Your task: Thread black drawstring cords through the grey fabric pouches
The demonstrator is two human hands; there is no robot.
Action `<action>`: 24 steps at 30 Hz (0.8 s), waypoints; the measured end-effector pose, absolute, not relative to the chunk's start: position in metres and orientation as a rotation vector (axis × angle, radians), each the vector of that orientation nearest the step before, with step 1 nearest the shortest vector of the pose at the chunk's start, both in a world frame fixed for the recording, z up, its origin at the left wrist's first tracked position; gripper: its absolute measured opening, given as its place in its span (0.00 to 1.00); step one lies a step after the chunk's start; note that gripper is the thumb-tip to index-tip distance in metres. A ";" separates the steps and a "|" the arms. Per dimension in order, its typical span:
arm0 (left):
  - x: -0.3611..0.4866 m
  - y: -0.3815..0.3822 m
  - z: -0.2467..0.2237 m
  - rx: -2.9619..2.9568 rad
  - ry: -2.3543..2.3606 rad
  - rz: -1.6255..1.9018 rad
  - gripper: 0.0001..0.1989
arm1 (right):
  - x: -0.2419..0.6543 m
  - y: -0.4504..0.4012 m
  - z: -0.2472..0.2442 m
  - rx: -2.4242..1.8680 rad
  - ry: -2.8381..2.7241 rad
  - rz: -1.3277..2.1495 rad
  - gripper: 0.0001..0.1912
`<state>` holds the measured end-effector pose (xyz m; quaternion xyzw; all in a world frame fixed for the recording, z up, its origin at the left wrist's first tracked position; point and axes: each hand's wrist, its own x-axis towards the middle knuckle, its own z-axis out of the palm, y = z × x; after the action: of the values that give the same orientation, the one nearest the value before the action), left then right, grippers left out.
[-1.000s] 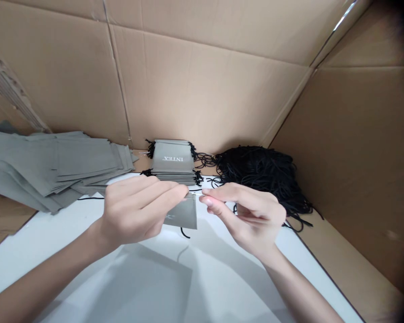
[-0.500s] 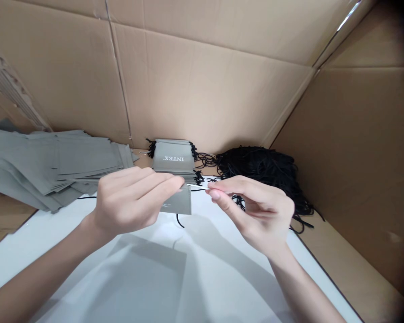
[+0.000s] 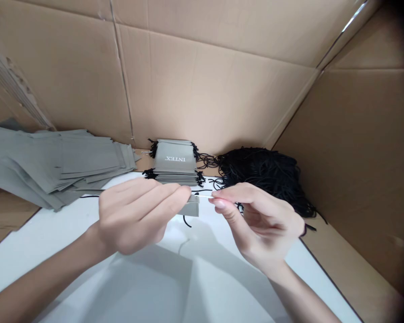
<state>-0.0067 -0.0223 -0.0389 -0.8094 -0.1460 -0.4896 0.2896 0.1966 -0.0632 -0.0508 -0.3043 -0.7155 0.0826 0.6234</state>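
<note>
Roughly level, thin white rod [image 3: 204, 196] bridges the gap btwn R hand [image 3: 262, 224] and L hand [image 3: 138, 215].
R hand has thumb & index pinched together on the rod's right end; its long axis runs sideways, toward L fingertips, w/ black cord bit [image 3: 196, 194] beside its left end; if they touch, cannot tell. L hand is closed on small grey pouch [image 3: 191, 208], thumb hidden; the pouch sticks out just below the rod, black cord end [image 3: 187, 221] hanging under it. Farther out: stack of INTEX drawstring pouches [image 3: 175, 156] straight beyond, black cord pile [image 3: 259, 172] beyond R hand, grey fabric pile [image 3: 84, 157] on L side.
</note>
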 end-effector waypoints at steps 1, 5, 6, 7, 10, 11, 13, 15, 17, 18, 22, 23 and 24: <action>-0.007 -0.023 -0.039 -2.165 -0.385 -1.308 0.12 | 0.196 -0.064 -0.051 -0.697 -1.644 0.191 0.13; -0.007 -0.027 -0.037 -2.188 -0.384 -1.287 0.11 | 0.195 -0.066 -0.052 -0.686 -1.636 0.194 0.14; -0.007 -0.028 -0.037 -2.194 -0.386 -1.284 0.10 | 0.194 -0.066 -0.052 -0.685 -1.635 0.196 0.14; -0.007 -0.028 -0.037 -2.199 -0.389 -1.285 0.10 | 0.194 -0.066 -0.052 -0.685 -1.633 0.196 0.14; -0.006 -0.029 -0.038 -2.204 -0.386 -1.304 0.10 | 0.193 -0.066 -0.051 -0.679 -1.637 0.184 0.13; -0.006 -0.029 -0.039 -2.210 -0.387 -1.308 0.10 | 0.193 -0.066 -0.051 -0.676 -1.640 0.181 0.13; -0.004 -0.028 -0.040 -2.213 -0.394 -1.310 0.10 | 0.193 -0.066 -0.051 -0.674 -1.643 0.178 0.13; -0.003 -0.028 -0.040 -2.204 -0.400 -1.310 0.09 | 0.191 -0.066 -0.052 -0.679 -1.640 0.187 0.13; -0.002 -0.029 -0.041 -2.195 -0.395 -1.301 0.09 | 0.189 -0.066 -0.053 -0.683 -1.633 0.205 0.13; -0.002 -0.030 -0.041 -2.194 -0.389 -1.296 0.08 | 0.188 -0.065 -0.054 -0.682 -1.631 0.211 0.13; -0.004 -0.026 -0.041 -2.195 -0.382 -1.255 0.08 | 0.186 -0.063 -0.055 -0.679 -1.623 0.221 0.13; -0.004 -0.023 -0.041 -2.188 -0.378 -1.249 0.09 | 0.188 -0.062 -0.054 -0.692 -1.639 0.228 0.12; -0.004 -0.019 -0.041 -2.179 -0.370 -1.248 0.09 | 0.190 -0.060 -0.053 -0.718 -1.664 0.242 0.11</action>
<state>-0.0045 -0.0193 -0.0408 -0.8197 -0.1391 -0.4696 0.2970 0.1900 -0.0601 -0.0526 -0.3111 -0.7210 0.1049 0.6102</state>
